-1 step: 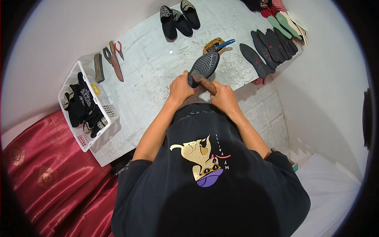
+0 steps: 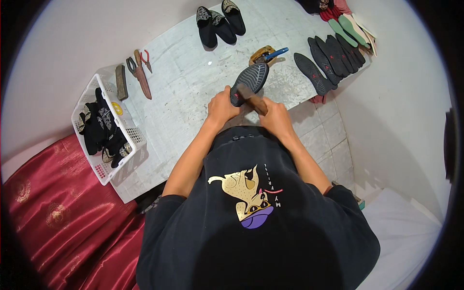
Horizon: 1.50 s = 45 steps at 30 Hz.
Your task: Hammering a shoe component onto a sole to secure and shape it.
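A black shoe (image 2: 253,76) is held sole up over the near edge of the table, its ribbed tread and a small red mark showing. My left hand (image 2: 223,106) is closed round its heel end, with some fingers hidden underneath. My right hand (image 2: 276,118) grips the wooden handle of a hammer (image 2: 256,102). The hammer's head is blurred and lies over the sole near the heel; whether it touches cannot be told. Just beyond the shoe stands a stained yellowish container (image 2: 261,52) with a blue-handled brush (image 2: 277,53) across it.
Black patterned shoes (image 2: 207,30) stand at the far edge. Dark soles (image 2: 310,71) and green insoles (image 2: 353,30) lie at the right. A white basket (image 2: 137,137) of shoes sits left, near scissors (image 2: 130,65), red-handled pliers (image 2: 147,61) and a dark block (image 2: 121,82).
The hammer head has shifted slightly to the right over the sole, and the red mark by the heel shows more clearly. My left hand and the shoe stay almost still.
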Tool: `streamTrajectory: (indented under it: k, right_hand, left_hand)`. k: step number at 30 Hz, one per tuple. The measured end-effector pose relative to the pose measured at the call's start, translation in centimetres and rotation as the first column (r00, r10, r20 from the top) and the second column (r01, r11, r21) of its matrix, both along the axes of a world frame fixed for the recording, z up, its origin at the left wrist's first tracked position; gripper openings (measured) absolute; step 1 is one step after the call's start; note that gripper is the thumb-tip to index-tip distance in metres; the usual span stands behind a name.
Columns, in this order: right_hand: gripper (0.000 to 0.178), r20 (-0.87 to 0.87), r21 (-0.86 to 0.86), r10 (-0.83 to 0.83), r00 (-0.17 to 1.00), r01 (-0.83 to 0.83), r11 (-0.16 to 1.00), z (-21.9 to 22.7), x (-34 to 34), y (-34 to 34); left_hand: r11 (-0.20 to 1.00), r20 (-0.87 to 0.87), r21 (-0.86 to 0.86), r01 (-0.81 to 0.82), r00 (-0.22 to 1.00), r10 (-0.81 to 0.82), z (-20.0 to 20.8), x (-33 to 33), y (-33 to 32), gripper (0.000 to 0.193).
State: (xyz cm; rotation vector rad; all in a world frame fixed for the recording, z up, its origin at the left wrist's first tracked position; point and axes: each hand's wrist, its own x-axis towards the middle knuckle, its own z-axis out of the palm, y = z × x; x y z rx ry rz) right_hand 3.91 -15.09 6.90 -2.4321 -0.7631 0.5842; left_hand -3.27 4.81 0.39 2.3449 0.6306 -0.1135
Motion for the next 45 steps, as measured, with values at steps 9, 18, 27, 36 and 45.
streamTrajectory:
  k: [9, 18, 27, 36, 45]
  right_hand:
    - [0.023, -0.006, 0.124, -0.085, 0.996, 0.086, 0.989, -0.3, 4.1, -1.9]
    - [0.020, -0.056, 0.053, -0.025, 0.998, 0.028, 0.998, 1.2, 6.4, -1.7]
    - [0.019, 0.067, 0.270, -0.093, 0.993, 0.071, 0.960, 0.3, 4.3, -1.8]
    - [0.021, 0.046, 0.154, 0.018, 0.999, -0.025, 0.988, 4.3, 4.2, 0.0]
    - [0.026, -0.121, 0.217, -0.005, 0.993, 0.031, 0.976, -2.4, 3.2, -3.2]
  left_hand:
    - [0.995, -0.059, 0.076, 0.071, 0.996, -0.067, 0.1, 0.4, 0.3, 0.082]
    - [0.991, 0.300, 0.134, 0.013, 0.953, -0.053, 0.5, 4.5, -2.2, 0.114]
    - [0.999, 0.151, -0.002, -0.052, 0.987, 0.052, 1.7, 5.8, -3.1, 0.104]
    - [0.999, 0.012, -0.018, -0.043, 0.999, 0.043, 0.9, 6.1, -2.5, 0.109]
    - [0.998, -0.018, 0.014, -0.057, 0.998, 0.058, 1.3, 6.6, -2.6, 0.110]
